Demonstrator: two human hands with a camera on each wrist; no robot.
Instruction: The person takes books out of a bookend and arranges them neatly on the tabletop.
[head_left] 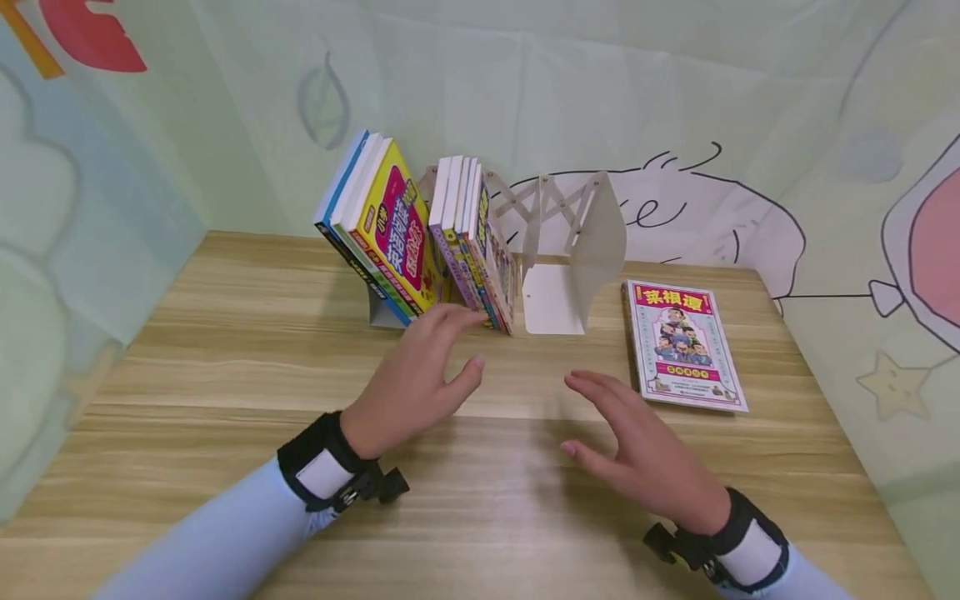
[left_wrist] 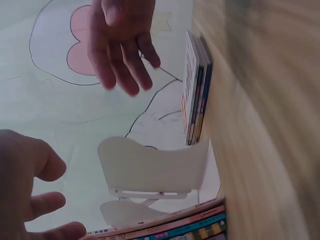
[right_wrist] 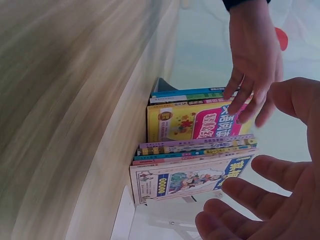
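My left hand (head_left: 420,379) hovers with relaxed, spread fingers in front of the standing books, its fingertips overlapping their lower front in the head view. My right hand (head_left: 645,450) is held over the table to the right, fingers extended and palm facing left, with nothing in it. A cream expandable book stand (head_left: 600,242) holds thick books, the outermost a yellow book (head_left: 397,225), leaning left. Beside them, thinner books (head_left: 480,250) stand at a slant. A small stack of books (head_left: 682,346) lies flat near my right hand, a purple-bordered cover on top.
The stand's right section, with its base plate (head_left: 553,300) showing, lies between the thin books and the flat stack. Behind the wood-grain table (head_left: 225,375) hangs a pale printed cloth (head_left: 420,75), with more of it at both sides.
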